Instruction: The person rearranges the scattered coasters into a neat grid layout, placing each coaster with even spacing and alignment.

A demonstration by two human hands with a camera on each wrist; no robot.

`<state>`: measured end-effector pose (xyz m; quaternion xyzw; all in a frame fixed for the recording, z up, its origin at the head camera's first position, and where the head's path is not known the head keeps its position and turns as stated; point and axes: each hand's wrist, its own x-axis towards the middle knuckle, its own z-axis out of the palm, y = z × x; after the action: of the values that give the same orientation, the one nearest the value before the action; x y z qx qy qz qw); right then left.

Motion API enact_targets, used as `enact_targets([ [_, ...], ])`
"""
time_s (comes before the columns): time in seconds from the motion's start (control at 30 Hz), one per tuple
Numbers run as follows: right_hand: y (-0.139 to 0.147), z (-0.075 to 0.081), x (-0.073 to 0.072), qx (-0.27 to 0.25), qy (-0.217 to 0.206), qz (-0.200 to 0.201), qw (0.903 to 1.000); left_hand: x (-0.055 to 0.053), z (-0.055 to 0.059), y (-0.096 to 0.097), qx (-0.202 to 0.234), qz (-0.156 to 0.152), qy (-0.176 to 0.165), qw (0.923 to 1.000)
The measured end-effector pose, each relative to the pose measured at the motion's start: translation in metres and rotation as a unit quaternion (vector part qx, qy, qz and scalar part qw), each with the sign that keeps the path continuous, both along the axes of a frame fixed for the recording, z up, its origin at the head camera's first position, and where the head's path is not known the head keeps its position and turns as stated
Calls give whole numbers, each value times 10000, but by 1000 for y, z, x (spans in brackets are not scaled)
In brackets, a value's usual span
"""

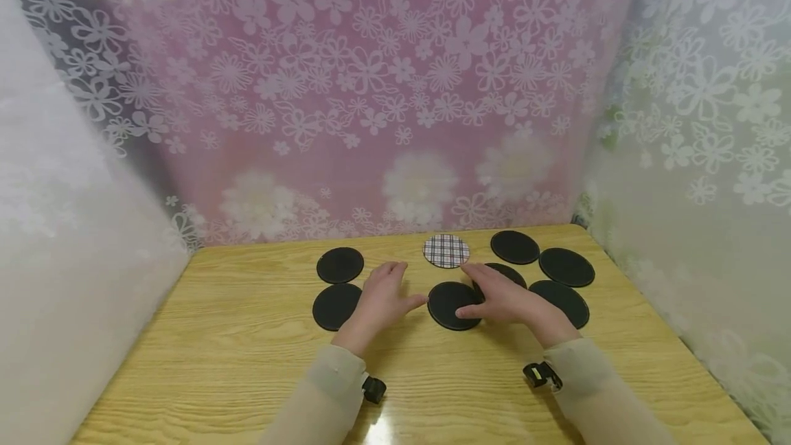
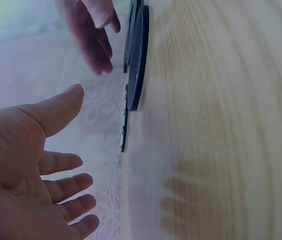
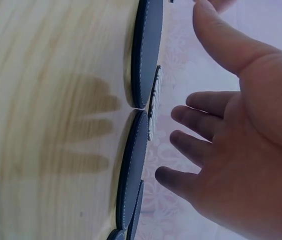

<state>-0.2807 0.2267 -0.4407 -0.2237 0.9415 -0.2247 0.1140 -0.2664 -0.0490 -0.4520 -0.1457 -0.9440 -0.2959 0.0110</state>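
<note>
Above the table my left hand (image 1: 384, 299) hovers with fingers spread, between two black round coasters on the left and the middle one. In the left wrist view its palm (image 2: 11, 170) holds nothing. My right hand (image 1: 503, 297), thumb apart from the fingers, hangs over a black coaster (image 1: 454, 306) and partly hides another black coaster (image 1: 508, 273). The right wrist view shows its bare palm (image 3: 266, 150) apart from the stitched coasters (image 3: 148, 55). A plaid coaster (image 1: 446, 251) lies behind, beyond the gap between both hands.
On the left lie a far black coaster (image 1: 340, 266) and a nearer one (image 1: 334, 307), partly behind my left hand. Several more, including a back coaster (image 1: 515, 247) and a right one (image 1: 566, 267), lie on the right. Flowered curtains (image 1: 371, 88) surround the wooden table (image 1: 204, 342).
</note>
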Motion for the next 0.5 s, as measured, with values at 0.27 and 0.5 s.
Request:
enact_targets([
  [0.27,1,2,5,62,-80,163,9998,8,-2,22,-126,-214,-157,9996],
  [0.5,10,-5,3,84,-152,360,9992,10,-10,33,-539,-314,-142,9980],
])
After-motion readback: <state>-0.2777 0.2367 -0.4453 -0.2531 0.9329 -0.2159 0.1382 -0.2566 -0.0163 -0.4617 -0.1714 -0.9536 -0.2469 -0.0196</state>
